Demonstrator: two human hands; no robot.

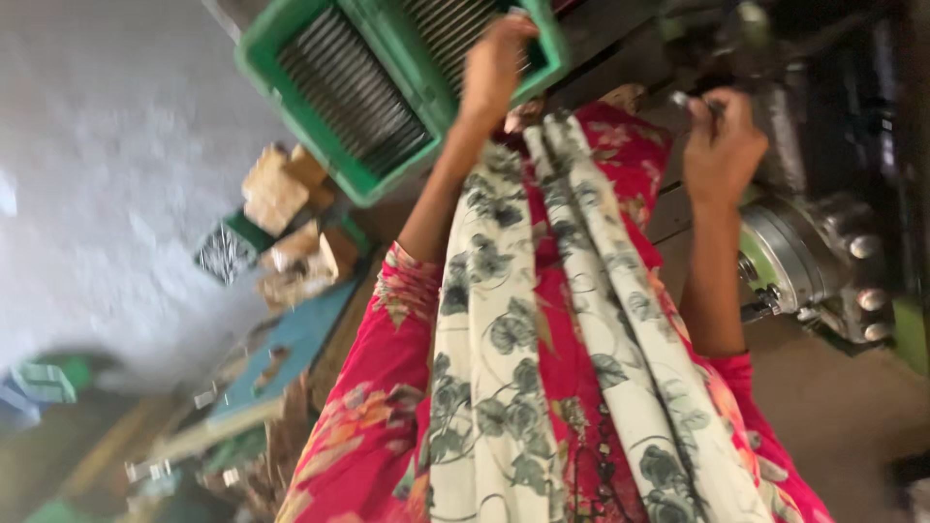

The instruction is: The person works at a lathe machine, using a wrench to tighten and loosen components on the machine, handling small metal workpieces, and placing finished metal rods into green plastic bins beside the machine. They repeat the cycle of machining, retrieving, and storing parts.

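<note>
The left hand (496, 60) rests on the near edge of the green tray (320, 145) of metal rods (354, 92), its grip curled over the rim, fingers hidden. The right hand (722, 145) pinches a small metal piece (683, 99) in a narrow grip at the machine (823, 261). Judging by this, a steady tray and firm pinch matter; the loose scarf (504, 320) should stay clear.

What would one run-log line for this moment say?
left hand: in green crate, grip unclear | right hand: at machine, pinching small metal part
</note>
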